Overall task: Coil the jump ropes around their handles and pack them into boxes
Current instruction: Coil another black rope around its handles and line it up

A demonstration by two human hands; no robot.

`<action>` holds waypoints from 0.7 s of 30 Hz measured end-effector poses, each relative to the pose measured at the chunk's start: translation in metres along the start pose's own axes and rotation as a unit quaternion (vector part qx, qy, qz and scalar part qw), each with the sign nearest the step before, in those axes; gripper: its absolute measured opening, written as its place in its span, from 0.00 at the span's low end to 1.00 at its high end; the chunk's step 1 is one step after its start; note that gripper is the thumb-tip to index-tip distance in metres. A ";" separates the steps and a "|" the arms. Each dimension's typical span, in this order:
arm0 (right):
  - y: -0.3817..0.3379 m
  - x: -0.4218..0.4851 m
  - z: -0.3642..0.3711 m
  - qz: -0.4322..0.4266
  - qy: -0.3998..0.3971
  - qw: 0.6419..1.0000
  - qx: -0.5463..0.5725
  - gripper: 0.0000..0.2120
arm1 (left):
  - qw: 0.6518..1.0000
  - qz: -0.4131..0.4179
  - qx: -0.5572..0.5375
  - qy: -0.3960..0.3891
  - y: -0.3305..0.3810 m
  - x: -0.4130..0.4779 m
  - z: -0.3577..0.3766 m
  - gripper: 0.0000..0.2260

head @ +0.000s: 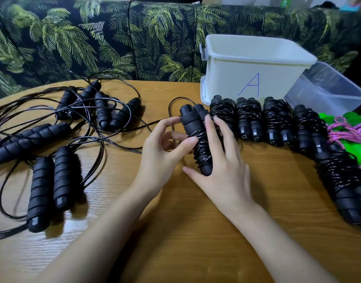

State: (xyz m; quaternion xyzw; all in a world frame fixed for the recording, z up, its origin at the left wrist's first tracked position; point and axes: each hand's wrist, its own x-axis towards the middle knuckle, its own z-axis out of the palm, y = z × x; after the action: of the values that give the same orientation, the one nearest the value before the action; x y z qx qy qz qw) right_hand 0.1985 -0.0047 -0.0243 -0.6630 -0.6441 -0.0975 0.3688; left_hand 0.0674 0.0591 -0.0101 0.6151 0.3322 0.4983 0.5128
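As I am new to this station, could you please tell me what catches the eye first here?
At the centre, the left hand grips and the right hand rests on a pair of black foam handles half wound in black cord. A loose tangle of black jump ropes sprawls on the left, and a row of coiled black bundles lines the right, before a white plastic box marked with a blue A.

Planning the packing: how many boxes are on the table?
2. A white opaque plastic box marked A stands far right on the wooden table; a clear plastic box sits just right of it. More could be out of frame.
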 end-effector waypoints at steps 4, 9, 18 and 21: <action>0.002 0.001 0.000 -0.020 0.023 0.998 -0.054 0.41 | 1.000 0.010 0.011 0.001 -0.003 0.001 0.000 0.21; 0.010 -0.002 0.001 0.011 0.040 0.996 0.076 0.35 | 0.999 0.037 0.028 -0.026 -0.003 0.007 -0.008 0.21; 0.006 0.000 -0.005 0.074 -0.006 0.936 0.344 0.31 | 0.997 -0.030 -0.049 -0.059 -0.003 0.009 -0.012 0.26; 0.005 -0.001 -0.006 0.082 -0.036 0.911 0.402 0.30 | 0.994 -0.043 -0.067 -0.080 0.000 0.008 -0.012 0.27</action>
State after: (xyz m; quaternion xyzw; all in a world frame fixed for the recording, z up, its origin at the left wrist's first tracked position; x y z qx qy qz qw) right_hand 0.2055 -0.0086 -0.0223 -0.5122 -0.5853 0.2242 0.5873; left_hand 0.0586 0.0702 -0.0081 0.6024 0.2821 0.4466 0.5984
